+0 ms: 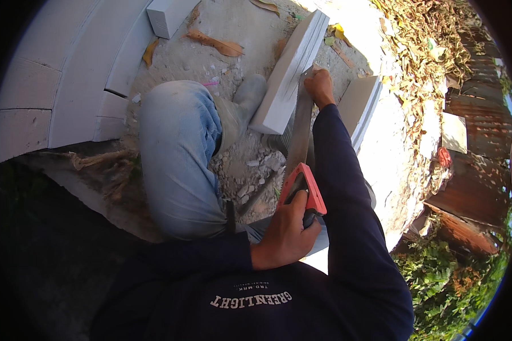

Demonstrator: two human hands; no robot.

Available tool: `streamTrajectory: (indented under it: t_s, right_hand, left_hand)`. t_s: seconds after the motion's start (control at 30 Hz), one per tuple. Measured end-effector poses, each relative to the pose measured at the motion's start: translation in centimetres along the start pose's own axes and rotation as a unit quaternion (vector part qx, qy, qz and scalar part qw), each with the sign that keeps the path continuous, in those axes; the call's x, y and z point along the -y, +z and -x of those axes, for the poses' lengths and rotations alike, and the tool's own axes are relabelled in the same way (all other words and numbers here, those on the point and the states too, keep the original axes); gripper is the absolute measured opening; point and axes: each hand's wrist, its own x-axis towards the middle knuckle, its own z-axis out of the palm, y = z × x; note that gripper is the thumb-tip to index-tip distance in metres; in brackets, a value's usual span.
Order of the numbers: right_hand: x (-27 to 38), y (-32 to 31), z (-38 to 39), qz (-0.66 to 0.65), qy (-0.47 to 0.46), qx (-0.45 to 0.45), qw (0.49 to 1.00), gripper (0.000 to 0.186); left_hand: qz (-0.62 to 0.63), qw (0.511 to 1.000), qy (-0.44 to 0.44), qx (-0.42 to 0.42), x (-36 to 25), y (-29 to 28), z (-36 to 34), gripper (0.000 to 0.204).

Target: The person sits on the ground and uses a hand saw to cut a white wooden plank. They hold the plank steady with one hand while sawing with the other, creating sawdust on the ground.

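A hand saw (302, 125) with a red and black handle (301, 190) lies lengthwise in front of me, its blade pointing away. My left hand (287, 233) is closed around the handle. At the far end of the blade, my right hand (320, 88) is closed with its fingers curled at the tip. A long pale grey block (290, 74) lies tilted just left of the blade, which runs along its right side. Whether the teeth touch the block, I cannot tell.
Another pale grey block (358, 108) lies right of my right forearm. Stacked grey blocks (85, 85) fill the left side. Rubble (253, 170) lies between my legs. Dry leaves (426, 40), rusty metal sheets (478, 136) and green plants (444, 284) line the right.
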Motion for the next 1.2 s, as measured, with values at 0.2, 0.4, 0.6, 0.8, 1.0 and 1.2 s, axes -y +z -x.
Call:
streamTrajectory:
  t_s: [0.2, 0.4, 0.6, 0.8, 1.0, 1.2]
  right_hand:
    - [1.8, 0.3, 5.4, 0.022, -0.054, -0.016, 0.998, 0.021]
    - [1.2, 0.6, 9.5, -0.038, -0.017, -0.03, 0.999, 0.022]
    - [3.4, -1.7, 7.9, -0.018, -0.022, -0.033, 0.999, 0.024]
    - [4.0, -2.6, 3.4, -0.08, -0.02, -0.058, 0.995, 0.023]
    - [-0.4, -0.5, -1.1, -0.063, -0.03, -0.06, 0.996, 0.019]
    - [0.7, 0.2, -0.9, -0.023, -0.029, -0.043, 0.998, 0.02]
  left_hand:
    - [0.018, 1.0, 0.013, -0.014, -1.0, -0.7, 4.2, 0.027]
    - [0.014, 0.993, -0.084, 0.082, -2.7, -1.7, 7.8, 0.033]
    - [-0.029, 0.995, 0.092, 0.029, -2.8, -2.1, 7.4, 0.044]
    - [0.006, 0.998, 0.06, 0.03, -0.1, -1.7, 3.1, 0.044]
    - [-0.003, 0.998, 0.057, 0.018, 0.9, -1.1, -0.5, 0.027]
    - [0.012, 0.999, 0.036, 0.018, 1.2, -1.4, -1.4, 0.026]
